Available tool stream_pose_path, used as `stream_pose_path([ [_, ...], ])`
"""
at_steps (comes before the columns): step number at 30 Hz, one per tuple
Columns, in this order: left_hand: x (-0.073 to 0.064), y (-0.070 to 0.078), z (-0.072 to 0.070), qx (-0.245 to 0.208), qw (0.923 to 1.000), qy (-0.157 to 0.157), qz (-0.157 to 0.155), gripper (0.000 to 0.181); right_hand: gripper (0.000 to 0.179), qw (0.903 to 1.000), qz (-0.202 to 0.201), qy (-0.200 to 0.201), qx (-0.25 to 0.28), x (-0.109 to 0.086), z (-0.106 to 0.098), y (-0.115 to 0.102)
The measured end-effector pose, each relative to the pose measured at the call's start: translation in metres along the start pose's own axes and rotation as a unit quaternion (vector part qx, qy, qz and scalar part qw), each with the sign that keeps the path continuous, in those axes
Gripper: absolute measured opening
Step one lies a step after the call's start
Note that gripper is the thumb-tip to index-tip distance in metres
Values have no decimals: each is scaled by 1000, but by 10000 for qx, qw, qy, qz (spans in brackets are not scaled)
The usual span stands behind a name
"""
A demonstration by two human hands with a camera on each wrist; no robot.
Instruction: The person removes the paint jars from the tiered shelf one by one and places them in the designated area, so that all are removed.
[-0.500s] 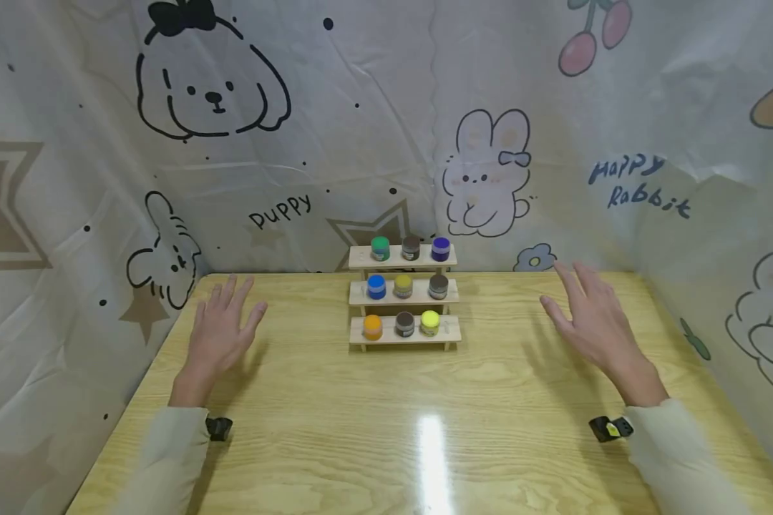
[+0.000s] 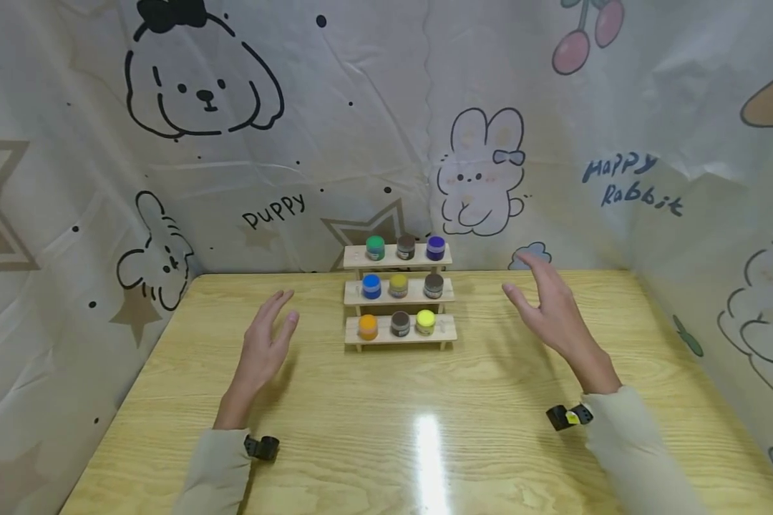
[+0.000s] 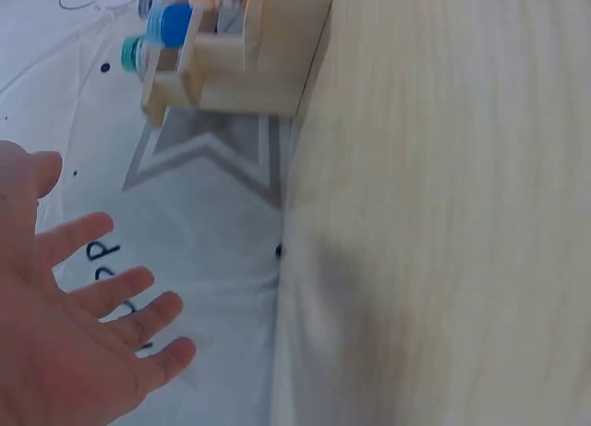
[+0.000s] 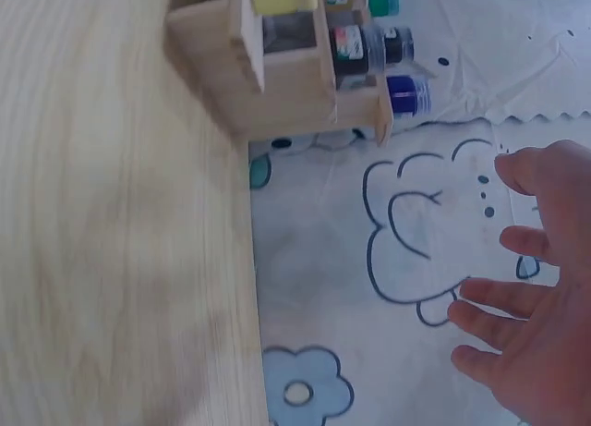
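A three-step wooden rack point(image 2: 399, 340) stands at the back middle of the table, holding several small paint jars. Its top step carries a green jar point(image 2: 376, 247), a dark brown jar point(image 2: 406, 247) and a purple jar point(image 2: 435, 248). On the middle step are a blue jar point(image 2: 371, 287), a dull yellow jar point(image 2: 398, 286) and a brown one. The bottom step has an orange jar point(image 2: 368, 327), a dark jar and a bright yellow jar point(image 2: 425, 322). My left hand point(image 2: 264, 350) hovers left of the rack, fingers extended, holding nothing. Opposite it, my right hand point(image 2: 554, 315) is likewise empty, thumb spread.
The wood-grain table point(image 2: 335, 429) runs back to a white printed curtain point(image 2: 361, 143) that hangs behind and along both sides. A strip of light reflects off the table front. Each wrist wears a small black camera point(image 2: 262, 448).
Both hands have moved inward toward the rack, the left one to the right and the right one to the left. The jars stand as before; the head view has shifted slightly.
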State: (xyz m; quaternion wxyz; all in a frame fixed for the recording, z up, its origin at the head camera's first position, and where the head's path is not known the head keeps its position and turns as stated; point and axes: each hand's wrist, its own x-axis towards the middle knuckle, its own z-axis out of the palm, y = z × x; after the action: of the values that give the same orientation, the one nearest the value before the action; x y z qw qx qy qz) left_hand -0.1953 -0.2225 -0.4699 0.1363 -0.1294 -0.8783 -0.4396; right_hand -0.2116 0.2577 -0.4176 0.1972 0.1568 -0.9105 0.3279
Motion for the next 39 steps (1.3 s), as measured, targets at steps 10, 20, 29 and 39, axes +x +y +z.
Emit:
stream_pose_path([
  [10, -10, 8, 25, -1040, 9931, -289, -452, 47, 57, 9960, 118, 201, 864, 22, 28, -18],
  [20, -11, 10, 47, -1130, 9868, -762, -875, 47, 52, 9804, 404, 120, 1926, 47, 55, -28],
  [29, -8, 16, 68, -1285, 9817, -704, -1213, 45, 50, 9671, 517, 127, 2487, 69, 77, -32],
  [39, -6, 19, 83, -1399, 9813, -384, -1264, 45, 49, 9596, 760, 79, 2707, 82, 89, -30],
])
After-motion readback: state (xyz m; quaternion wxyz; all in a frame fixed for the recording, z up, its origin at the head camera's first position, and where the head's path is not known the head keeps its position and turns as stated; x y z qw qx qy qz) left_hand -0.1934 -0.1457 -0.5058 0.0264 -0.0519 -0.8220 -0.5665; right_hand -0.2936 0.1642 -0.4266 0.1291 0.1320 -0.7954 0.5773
